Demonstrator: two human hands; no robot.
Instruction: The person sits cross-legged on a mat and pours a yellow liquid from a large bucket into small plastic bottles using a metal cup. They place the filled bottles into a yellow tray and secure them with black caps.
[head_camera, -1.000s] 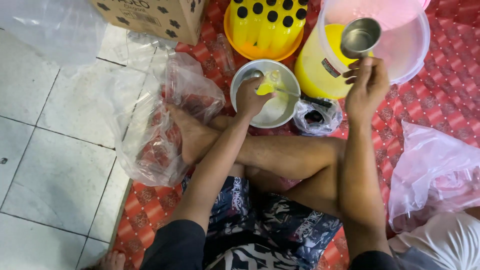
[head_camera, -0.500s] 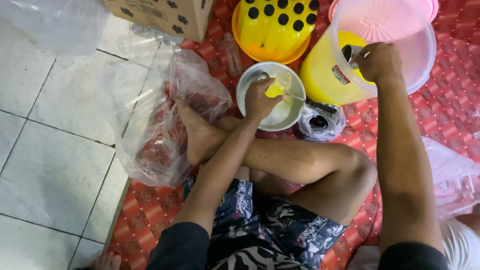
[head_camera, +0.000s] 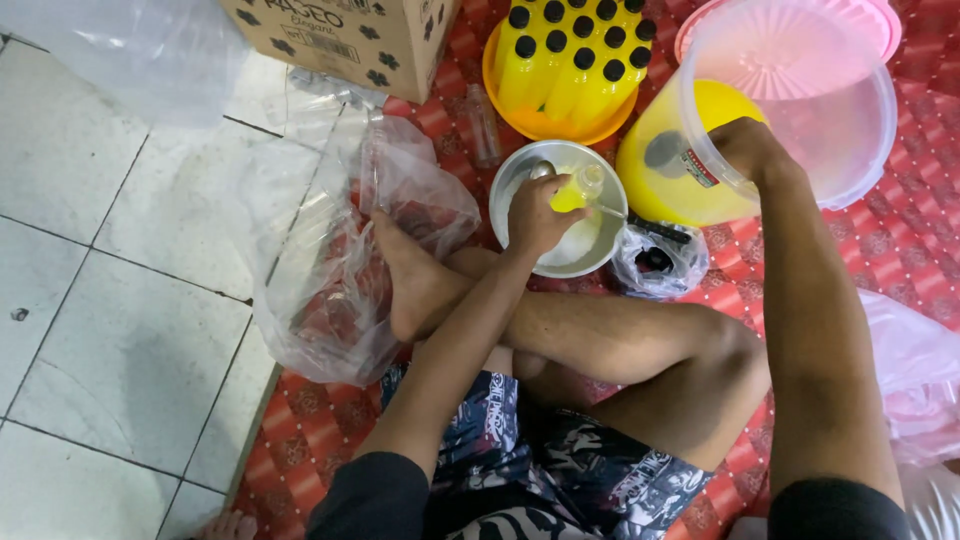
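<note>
so the left hand (head_camera: 535, 215) has its fingers wrapped round a small clear plastic bottle of yellow liquid (head_camera: 575, 190), tilted neck-up-right over the round metal bowl (head_camera: 520, 180), while the right hand (head_camera: 745, 150) reaches down into the yellow-filled clear plastic bucket (head_camera: 665, 185) just right of it, fingers hidden so can't tell.

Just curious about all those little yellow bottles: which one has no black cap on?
The small bottle in the left hand, held over the metal bowl. Its top is bare, while the bottles packed in the orange basin all wear black caps.
</note>
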